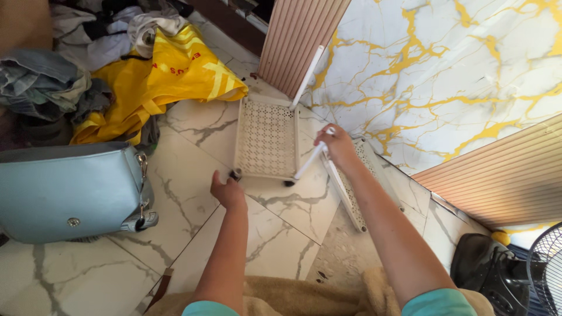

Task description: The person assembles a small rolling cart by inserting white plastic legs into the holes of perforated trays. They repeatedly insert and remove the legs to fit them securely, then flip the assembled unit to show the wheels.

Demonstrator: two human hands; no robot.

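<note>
A cream perforated plastic shelf tray (266,137) lies flat on the marble floor (193,169). My left hand (227,190) touches its near left corner, at a small black caster (235,174). My right hand (336,146) is closed around a white tube (308,162) that stands at the tray's near right corner, above another black caster (289,183). A second white tube (308,76) rises from the tray's far right corner. Another perforated tray (351,196) leans on its edge against the wall, just right of my right hand.
A light blue handbag (64,190) lies at the left. A yellow bag (167,79) and a heap of clothes (70,47) fill the far left. The white and gold marble wall (445,70) runs along the right. A black fan (527,269) stands at the lower right, a tan blanket (293,295) under me.
</note>
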